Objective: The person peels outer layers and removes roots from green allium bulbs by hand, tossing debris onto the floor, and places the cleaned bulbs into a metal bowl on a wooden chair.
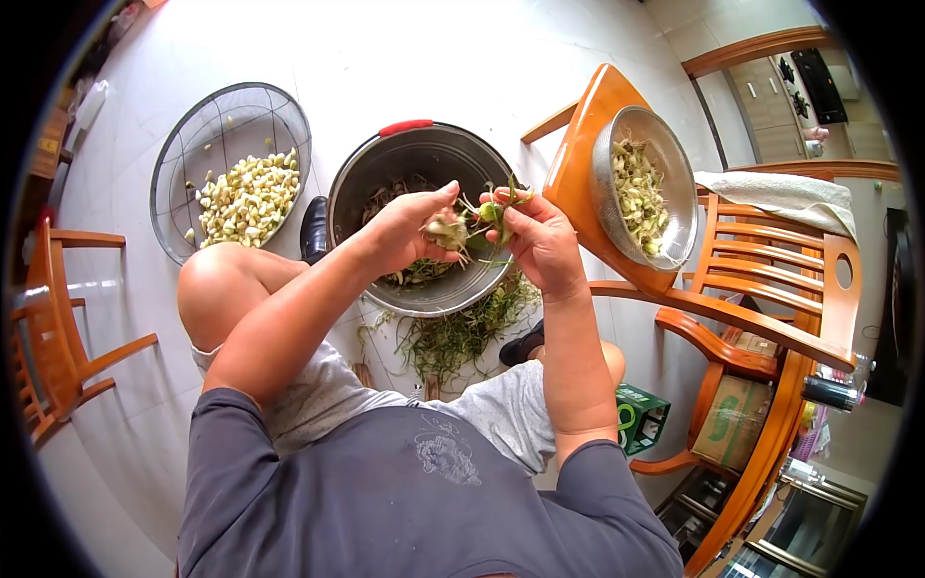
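Over a dark metal basin [493,279] with a red handle, both my hands are close together. My left hand [414,229] is wrapped round a small bunch of pale bulbs with roots [446,231]. In my right hand [541,236], thumb and fingers pinch a green sprouted piece [493,210]. Stringy roots and stems lie inside the basin, partly hidden by my hands. At the left, a round mesh tray [175,154] holds a heap of peeled white cloves [251,199]. A metal colander [682,207] with rooted bulbs [638,193] rests on an orange wooden chair at the right.
Green trimmings [458,339] lie on the floor between my feet, just below the basin. My knees flank the basin. Wooden chairs stand at the far left and right, one with a towel [785,197]. A green box [644,419] is beside my right leg.
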### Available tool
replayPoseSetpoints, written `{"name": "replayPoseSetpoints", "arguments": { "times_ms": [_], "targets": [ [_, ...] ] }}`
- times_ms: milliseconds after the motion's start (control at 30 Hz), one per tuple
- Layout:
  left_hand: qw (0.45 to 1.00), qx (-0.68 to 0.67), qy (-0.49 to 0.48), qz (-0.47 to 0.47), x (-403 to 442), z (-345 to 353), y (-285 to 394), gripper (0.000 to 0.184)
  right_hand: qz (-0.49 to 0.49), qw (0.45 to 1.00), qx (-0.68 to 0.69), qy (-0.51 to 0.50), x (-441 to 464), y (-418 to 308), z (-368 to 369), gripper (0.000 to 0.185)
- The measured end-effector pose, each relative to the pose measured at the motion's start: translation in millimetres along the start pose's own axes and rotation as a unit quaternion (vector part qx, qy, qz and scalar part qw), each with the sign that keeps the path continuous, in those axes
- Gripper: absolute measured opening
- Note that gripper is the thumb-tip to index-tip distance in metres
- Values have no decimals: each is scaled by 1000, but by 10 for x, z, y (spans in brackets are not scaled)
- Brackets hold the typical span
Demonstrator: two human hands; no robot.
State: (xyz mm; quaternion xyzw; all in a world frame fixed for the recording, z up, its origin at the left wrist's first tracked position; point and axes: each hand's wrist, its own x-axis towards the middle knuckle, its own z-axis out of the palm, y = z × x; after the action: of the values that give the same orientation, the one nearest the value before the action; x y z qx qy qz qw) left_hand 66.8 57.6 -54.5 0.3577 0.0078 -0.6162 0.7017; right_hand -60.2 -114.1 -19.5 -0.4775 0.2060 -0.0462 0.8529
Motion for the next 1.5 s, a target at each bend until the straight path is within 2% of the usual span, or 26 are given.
{"name": "replayPoseSetpoints", "arguments": {
  "times_ms": [67,233,333,500,667,867,1000,1100,1133,1200,1233,1267,1333,1367,1433,1500],
  "targets": [
    [993,63,99,-29,58,-25,-50,25,2,1000,11,-5,23,33,-30,22],
    [987,42,151,24,90,-95,-80,13,0,999,51,4,85,58,-73,23],
    [987,90,121,50,125,-136,-64,14,-4,998,59,8,101,66,-81,24],
    [970,183,124,98,160,-160,-69,10,13,997,75,9,70,16,-63,25],
    [948,277,95,128,115,-139,44,11,71,997,42,11,38,-51,52,22],
    [967,193,2,164,61,-93,86,21,57,998,9,1,43,-15,-20,24],
    [982,131,-5,133,23,-21,105,23,61,998,8,33,86,95,-59,27],
    [985,133,-24,104,24,35,78,24,79,990,86,80,135,232,-13,21],
    [986,135,-26,92,25,73,52,23,82,990,99,61,166,294,-14,26],
    [976,204,7,73,39,144,-8,20,107,977,179,53,173,377,77,30],
    [966,250,44,55,49,188,-29,15,112,972,198,55,178,415,158,37],
    [953,284,80,63,47,239,-56,21,111,974,188,56,173,463,194,40],
    [980,180,85,2,-11,425,8,30,106,978,168,57,170,535,219,47],
    [980,180,83,-6,11,409,-1,34,103,977,182,40,189,580,206,55],
    [980,181,77,-22,60,385,-9,41,102,973,207,11,199,608,138,57],
    [975,207,79,19,28,435,-32,44,103,972,212,-8,190,570,121,60]
  ]
}}
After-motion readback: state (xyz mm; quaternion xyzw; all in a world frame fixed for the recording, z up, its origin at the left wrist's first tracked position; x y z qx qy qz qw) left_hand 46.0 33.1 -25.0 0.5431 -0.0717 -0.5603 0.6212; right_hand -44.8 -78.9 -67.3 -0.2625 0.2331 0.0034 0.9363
